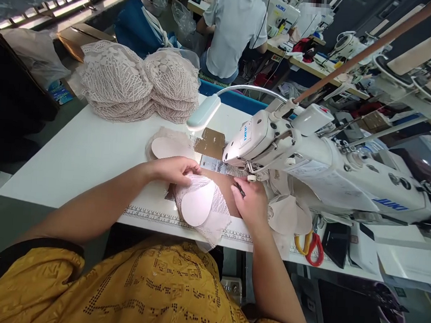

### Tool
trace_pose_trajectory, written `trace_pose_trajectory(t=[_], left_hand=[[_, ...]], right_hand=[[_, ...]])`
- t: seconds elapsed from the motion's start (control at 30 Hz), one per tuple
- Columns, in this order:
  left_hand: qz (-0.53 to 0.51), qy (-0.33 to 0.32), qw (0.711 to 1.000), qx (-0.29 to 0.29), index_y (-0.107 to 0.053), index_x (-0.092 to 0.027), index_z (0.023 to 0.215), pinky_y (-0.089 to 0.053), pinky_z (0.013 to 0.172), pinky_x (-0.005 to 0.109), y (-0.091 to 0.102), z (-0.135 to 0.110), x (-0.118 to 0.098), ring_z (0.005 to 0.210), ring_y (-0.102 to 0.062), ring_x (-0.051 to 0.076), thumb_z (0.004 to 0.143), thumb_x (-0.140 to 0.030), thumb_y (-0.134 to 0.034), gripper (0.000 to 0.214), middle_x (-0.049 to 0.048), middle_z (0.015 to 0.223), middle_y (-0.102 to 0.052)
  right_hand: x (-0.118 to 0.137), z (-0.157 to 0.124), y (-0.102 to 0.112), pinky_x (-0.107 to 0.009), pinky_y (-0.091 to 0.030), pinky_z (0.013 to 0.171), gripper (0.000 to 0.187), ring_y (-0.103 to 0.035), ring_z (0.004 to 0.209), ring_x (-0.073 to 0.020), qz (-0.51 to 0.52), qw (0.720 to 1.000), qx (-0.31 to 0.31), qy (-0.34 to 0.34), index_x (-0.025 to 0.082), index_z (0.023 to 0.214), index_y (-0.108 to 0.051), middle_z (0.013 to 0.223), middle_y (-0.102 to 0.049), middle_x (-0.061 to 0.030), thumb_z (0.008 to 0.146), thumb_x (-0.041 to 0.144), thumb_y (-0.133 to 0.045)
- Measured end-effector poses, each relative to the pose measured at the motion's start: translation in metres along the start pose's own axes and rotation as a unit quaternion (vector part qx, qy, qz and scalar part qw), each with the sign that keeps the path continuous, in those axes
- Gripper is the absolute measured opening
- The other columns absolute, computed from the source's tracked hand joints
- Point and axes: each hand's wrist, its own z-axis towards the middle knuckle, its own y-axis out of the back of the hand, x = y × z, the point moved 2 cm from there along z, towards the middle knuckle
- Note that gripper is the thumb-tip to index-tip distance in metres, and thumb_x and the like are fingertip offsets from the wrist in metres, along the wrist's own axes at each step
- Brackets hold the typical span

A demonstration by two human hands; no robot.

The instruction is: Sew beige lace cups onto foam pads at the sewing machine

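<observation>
My left hand (pixel 176 169) pinches the upper left edge of a lace bra cup piece (pixel 215 208), its fingers closed. A smooth pale pad (pixel 197 204) lies face up on that piece, which hangs slightly over the table's front edge. Curled beside the sewing machine's needle area, my right hand (pixel 252 198) holds a small black tool (pixel 239 189), whose working end I cannot make out. The white sewing machine (pixel 289 157) reaches in from the right, its head just beyond my right fingers. Another lace piece with a pad (pixel 174 149) rests behind my left hand.
Tall stacks of lace cups (pixel 113 83) stand at the table's back left. A lamp (pixel 204 112) arches over the work. More cup pieces (pixel 289 215) lie right of my right hand, near red-and-yellow-handled scissors (pixel 315 247). A person (pixel 234 30) sits beyond the table.
</observation>
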Motion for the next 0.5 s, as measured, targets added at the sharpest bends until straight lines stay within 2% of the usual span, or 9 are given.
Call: trace_pose_trajectory(t=[0.1,0.17,0.27,0.37,0.43,0.5], left_hand=[[0.049,-0.023,0.998,0.026,-0.065,-0.016,0.107,-0.036,0.056,0.021,-0.007,0.004,-0.008,0.061,-0.051,0.012,0.071,-0.020,-0.063,0.035,-0.0027,0.072,-0.056],[0.072,-0.053,0.995,0.031,-0.065,-0.016,0.102,-0.037,0.058,0.020,-0.012,0.011,-0.013,0.065,-0.051,0.012,0.072,-0.020,-0.061,0.030,-0.0020,0.075,-0.057],[0.072,-0.073,0.994,0.046,-0.064,-0.016,0.103,-0.039,0.061,0.020,-0.012,0.022,-0.014,0.070,-0.053,0.013,0.071,-0.021,-0.063,0.032,-0.0004,0.081,-0.059],[0.030,-0.033,0.996,0.072,-0.062,-0.014,0.104,-0.040,0.059,0.021,-0.001,0.029,-0.010,0.066,-0.053,0.013,0.068,-0.025,-0.067,0.038,-0.0003,0.078,-0.058],[0.016,-0.003,0.998,0.069,-0.061,-0.014,0.101,-0.039,0.056,0.021,0.008,0.032,-0.009,0.060,-0.051,0.012,0.067,-0.026,-0.068,0.037,-0.0019,0.071,-0.056],[0.035,0.001,0.998,0.047,-0.060,-0.015,0.098,-0.039,0.055,0.021,0.013,0.037,-0.011,0.057,-0.050,0.011,0.067,-0.024,-0.067,0.033,-0.0022,0.069,-0.057]], right_hand=[[0.022,-0.001,-0.002,-0.038,-0.046,0.090,0.027,-0.058,0.105,-0.0246,0.107,0.992,0.024,0.057,0.019,0.108,-0.069,0.114,-0.065,-0.0108,0.092,0.029,-0.050],[0.034,0.002,-0.007,-0.036,-0.045,0.090,0.021,-0.058,0.107,-0.0240,0.142,0.986,0.056,0.066,0.019,0.100,-0.068,0.119,-0.063,-0.0108,0.089,0.028,-0.053],[0.038,0.005,-0.016,-0.032,-0.045,0.077,0.010,-0.061,0.088,-0.0208,0.168,0.982,0.085,0.009,0.019,0.086,-0.063,0.095,-0.068,-0.0058,0.085,0.023,-0.054],[0.031,0.002,-0.018,-0.027,-0.040,0.062,0.009,-0.057,0.069,-0.0160,0.212,0.971,0.093,-0.059,0.021,0.082,-0.060,0.075,-0.064,0.0008,0.084,0.022,-0.052],[0.026,-0.002,-0.017,-0.025,-0.037,0.058,0.008,-0.055,0.064,-0.0145,0.239,0.961,0.124,-0.069,0.021,0.080,-0.060,0.070,-0.061,0.0027,0.084,0.023,-0.052],[0.025,-0.006,-0.015,-0.024,-0.036,0.056,0.009,-0.055,0.063,-0.0144,0.237,0.956,0.162,-0.057,0.022,0.079,-0.060,0.065,-0.060,0.0037,0.083,0.023,-0.053]])
